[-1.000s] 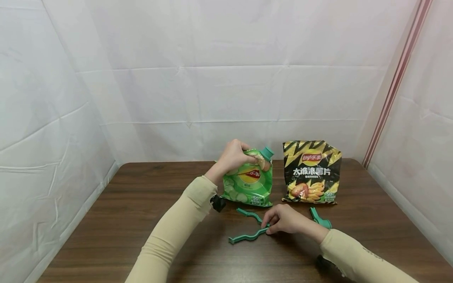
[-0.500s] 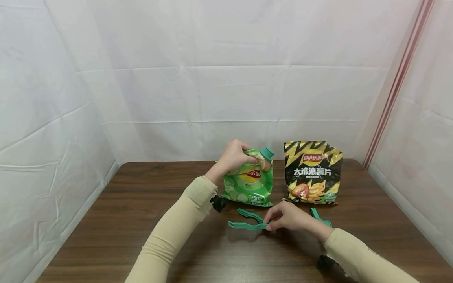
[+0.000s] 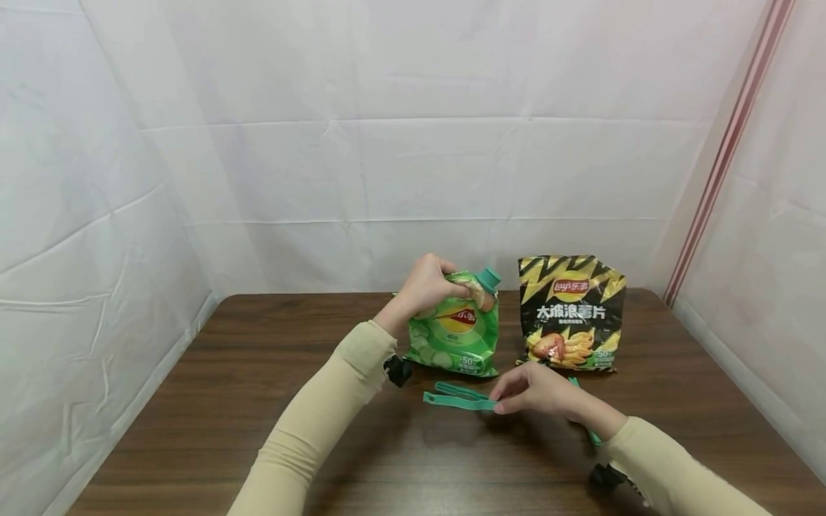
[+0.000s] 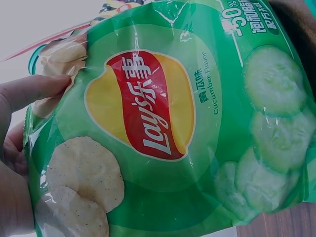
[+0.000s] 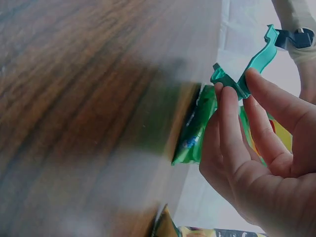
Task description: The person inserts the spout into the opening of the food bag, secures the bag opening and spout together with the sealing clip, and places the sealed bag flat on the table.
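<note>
Clip in green is pinched by thumb and fingers of the right hand, raised just in front of a green bag, while the right forearm partly hides another green piece on the table. Left-hand fingers grip the green bag's top, the left hand partly covering its front beside a teal cap. It reads "Lay's 乐事" and "Cucumber Flavor"; right of it, a black bag reads "Lay's乐事", "大波浪薯片" and "-50%".
</note>
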{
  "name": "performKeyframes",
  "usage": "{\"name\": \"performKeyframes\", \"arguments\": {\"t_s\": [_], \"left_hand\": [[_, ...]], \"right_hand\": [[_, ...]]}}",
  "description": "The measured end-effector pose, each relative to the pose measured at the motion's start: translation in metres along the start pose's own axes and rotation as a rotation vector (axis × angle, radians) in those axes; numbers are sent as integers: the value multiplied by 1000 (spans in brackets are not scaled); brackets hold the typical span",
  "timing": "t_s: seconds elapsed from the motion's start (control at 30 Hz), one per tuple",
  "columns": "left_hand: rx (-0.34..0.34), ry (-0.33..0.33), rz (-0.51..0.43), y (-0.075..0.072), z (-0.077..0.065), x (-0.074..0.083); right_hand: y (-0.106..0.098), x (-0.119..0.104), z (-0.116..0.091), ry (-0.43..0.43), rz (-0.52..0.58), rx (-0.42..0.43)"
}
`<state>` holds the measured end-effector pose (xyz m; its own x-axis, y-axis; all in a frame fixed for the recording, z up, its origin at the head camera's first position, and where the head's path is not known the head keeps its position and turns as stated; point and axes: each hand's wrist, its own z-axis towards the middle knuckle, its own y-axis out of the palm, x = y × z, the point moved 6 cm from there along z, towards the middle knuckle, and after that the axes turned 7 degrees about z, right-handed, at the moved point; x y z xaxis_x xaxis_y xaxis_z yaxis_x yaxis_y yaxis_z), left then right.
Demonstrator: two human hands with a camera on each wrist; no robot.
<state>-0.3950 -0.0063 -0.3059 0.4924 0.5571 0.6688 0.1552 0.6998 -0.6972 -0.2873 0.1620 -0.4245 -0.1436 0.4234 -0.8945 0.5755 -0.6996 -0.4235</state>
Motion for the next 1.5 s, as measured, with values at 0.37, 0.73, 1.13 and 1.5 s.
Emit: {"name": "performKeyframes", "arguments": {"t_s": [0.37, 0.73, 1.13, 1.5], "left_hand": [[4, 8, -23, 1, 0, 0], [5, 18, -19, 0, 0, 0], [-1, 13, -16, 1, 1, -1], [2, 20, -16, 1, 0, 0]], "right_hand": [[-22, -12, -19, 30, -9, 77], [-48, -22, -36, 12, -28, 202], [-72, -27, -53, -5, -49, 290], [-87, -26, -66, 49, -20, 385]]}}
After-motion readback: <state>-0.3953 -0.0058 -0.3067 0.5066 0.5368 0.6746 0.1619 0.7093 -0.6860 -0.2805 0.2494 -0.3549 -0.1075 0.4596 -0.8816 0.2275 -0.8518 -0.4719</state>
